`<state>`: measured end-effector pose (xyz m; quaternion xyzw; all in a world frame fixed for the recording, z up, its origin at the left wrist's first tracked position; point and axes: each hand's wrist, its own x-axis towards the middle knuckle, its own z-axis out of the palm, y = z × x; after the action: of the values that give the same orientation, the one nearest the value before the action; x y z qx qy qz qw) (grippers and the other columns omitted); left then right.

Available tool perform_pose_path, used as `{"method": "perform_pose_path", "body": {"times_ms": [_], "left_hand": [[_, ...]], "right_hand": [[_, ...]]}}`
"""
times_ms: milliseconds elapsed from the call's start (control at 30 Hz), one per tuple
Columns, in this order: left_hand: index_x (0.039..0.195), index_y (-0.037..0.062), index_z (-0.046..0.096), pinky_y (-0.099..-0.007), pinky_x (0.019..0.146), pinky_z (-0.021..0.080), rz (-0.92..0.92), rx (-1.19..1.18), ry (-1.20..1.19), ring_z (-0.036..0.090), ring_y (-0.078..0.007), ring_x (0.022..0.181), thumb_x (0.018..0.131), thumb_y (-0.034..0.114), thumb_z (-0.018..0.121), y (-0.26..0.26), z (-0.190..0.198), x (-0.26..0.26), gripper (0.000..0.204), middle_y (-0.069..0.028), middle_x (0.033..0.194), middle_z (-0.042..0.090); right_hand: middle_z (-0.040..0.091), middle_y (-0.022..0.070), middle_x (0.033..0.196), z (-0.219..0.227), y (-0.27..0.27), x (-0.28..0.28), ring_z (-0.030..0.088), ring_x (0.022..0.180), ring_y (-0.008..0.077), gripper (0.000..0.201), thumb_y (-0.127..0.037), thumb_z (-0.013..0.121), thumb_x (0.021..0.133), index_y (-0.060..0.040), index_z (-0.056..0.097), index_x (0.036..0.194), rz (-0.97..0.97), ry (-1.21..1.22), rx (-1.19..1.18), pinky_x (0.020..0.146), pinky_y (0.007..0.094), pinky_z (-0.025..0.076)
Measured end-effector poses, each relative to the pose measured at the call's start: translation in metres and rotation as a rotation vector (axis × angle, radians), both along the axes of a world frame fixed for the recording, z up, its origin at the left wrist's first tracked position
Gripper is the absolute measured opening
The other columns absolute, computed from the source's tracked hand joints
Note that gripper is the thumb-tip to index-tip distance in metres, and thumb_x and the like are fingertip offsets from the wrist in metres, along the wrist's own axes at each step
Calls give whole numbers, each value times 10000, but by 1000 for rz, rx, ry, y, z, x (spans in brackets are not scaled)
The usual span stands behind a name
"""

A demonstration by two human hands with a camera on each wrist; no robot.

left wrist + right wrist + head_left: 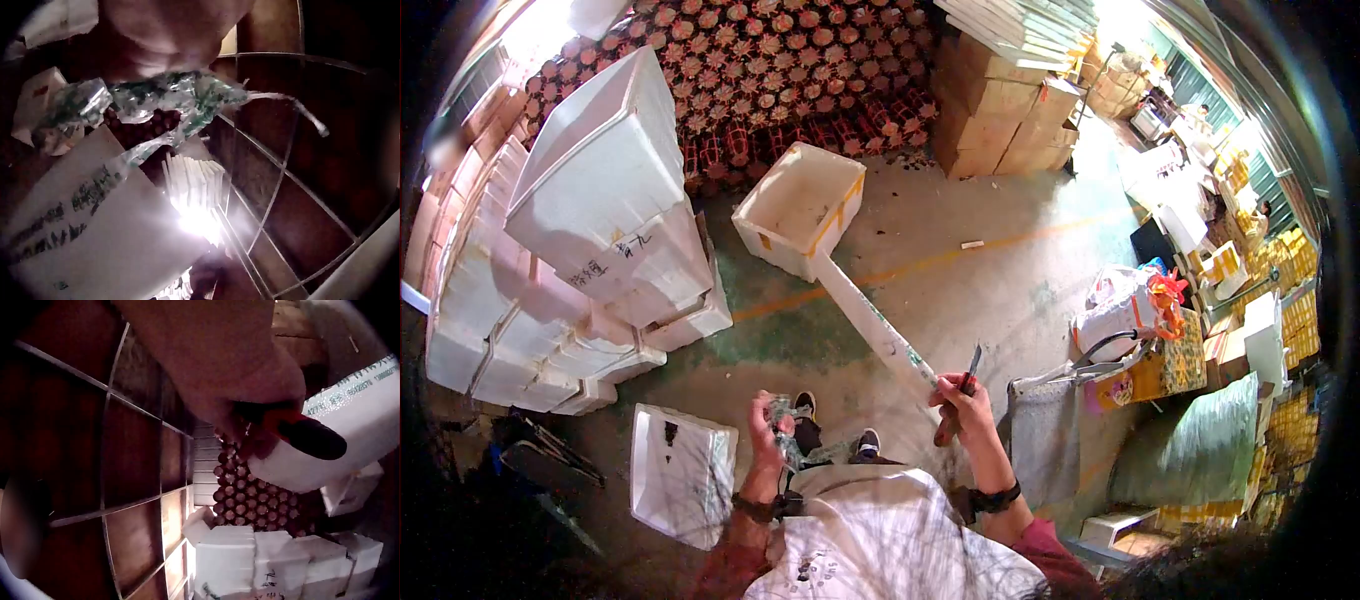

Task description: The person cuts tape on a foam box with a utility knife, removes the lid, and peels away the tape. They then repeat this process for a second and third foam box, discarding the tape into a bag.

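The left hand (766, 432) grips crumpled clear tape with green print (786, 440). In the left wrist view, the tape (206, 94) hangs below the hand (169, 31) in twisted strands, in front of a white panel with green print (94, 231). Curled round a knife (969, 372) with a red and black handle, the right hand (967, 408) has the blade pointing up and away. Its fingers are at the near end of a long white foam piece (880, 330). The right wrist view shows the handle (315, 440) beside that piece (356, 419), which bears green printed tape.
An open white foam box (785, 215) is on the floor ahead. Tall foam boxes (590, 210) stack up at the left, with another (680, 470) on the floor nearby. Cartons (1010, 120) stand at the back; a cart with a metal handle (1040, 430) is at the right.
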<state>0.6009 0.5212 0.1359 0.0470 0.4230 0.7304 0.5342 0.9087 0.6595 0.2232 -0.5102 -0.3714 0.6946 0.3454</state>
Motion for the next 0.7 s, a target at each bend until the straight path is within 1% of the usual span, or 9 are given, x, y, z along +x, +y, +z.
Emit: {"method": "perform_pose_path", "body": {"times_ms": [167, 233, 300, 367, 467, 567, 633, 667, 700], "left_hand": [[708, 187, 426, -274, 397, 318, 154, -490, -104, 409, -126, 418, 902, 514, 600, -20, -6, -24, 418, 22, 486, 374], [736, 179, 438, -266, 403, 313, 175, -316, -235, 419, -127, 434, 897, 464, 642, -45, -10, -36, 386, 23, 509, 395], [911, 126, 530, -312, 552, 507, 218, -404, -226, 495, -162, 543, 933, 309, 616, -75, -31, -40, 203, -9, 600, 463], [1015, 103, 552, -393, 672, 555, 369, -502, -371, 535, -202, 616, 939, 222, 579, -96, -23, -23, 144, -42, 658, 486], [1045, 93, 560, -417, 709, 541, 427, -425, -397, 565, -232, 713, 953, 216, 525, -159, -116, -35, 157, -82, 795, 558], [977, 115, 598, -402, 614, 513, 353, -383, -203, 577, -230, 699, 931, 264, 541, -177, -90, -25, 165, -58, 796, 579], [1108, 92, 578, -373, 638, 499, 196, -394, -203, 575, -235, 725, 983, 247, 455, -215, -145, -40, 234, -91, 880, 621], [1133, 85, 592, -358, 610, 489, 84, -457, -197, 591, -234, 707, 981, 238, 460, -200, -119, -30, 252, -73, 841, 630], [1153, 69, 596, -371, 623, 498, -137, -325, -318, 613, -234, 758, 970, 277, 476, -253, -237, -76, 302, -78, 872, 641]], "right_hand": [[639, 43, 742, -8, 0, -4, 557, 602, 104, 223, -193, 653, 908, 3, 644, 1014, -24, -13, 67, 537, 232, 406], [623, 46, 714, -8, -1, -10, 562, 596, 110, 230, -181, 647, 912, 17, 632, 1028, -25, 28, 54, 521, 230, 402], [609, 56, 681, -18, -1, -15, 545, 561, 123, 226, -172, 634, 918, 17, 602, 1038, -3, 71, 61, 505, 242, 422], [598, 55, 665, -26, -5, -15, 553, 563, 138, 225, -160, 634, 919, 23, 593, 1044, 44, 97, 66, 507, 241, 421], [592, 55, 666, -29, -10, -16, 554, 569, 143, 221, -157, 633, 920, 19, 592, 1046, 76, 84, 22, 507, 240, 417], [591, 49, 691, -25, -16, -1, 558, 601, 139, 213, -162, 642, 911, 9, 600, 1030, 79, 13, -32, 508, 255, 416], [605, 32, 739, -26, -27, 8, 544, 650, 115, 179, -119, 642, 896, 17, 625, 1012, 9, 86, 15, 610, 243, 433], [601, 23, 752, -21, -36, 18, 546, 667, 116, 179, -113, 644, 894, 20, 627, 1013, 10, 60, -21, 628, 249, 439], [597, 14, 765, -18, -44, 29, 547, 684, 116, 179, -107, 645, 893, 24, 628, 1013, -13, 31, -54, 645, 255, 445]]}}
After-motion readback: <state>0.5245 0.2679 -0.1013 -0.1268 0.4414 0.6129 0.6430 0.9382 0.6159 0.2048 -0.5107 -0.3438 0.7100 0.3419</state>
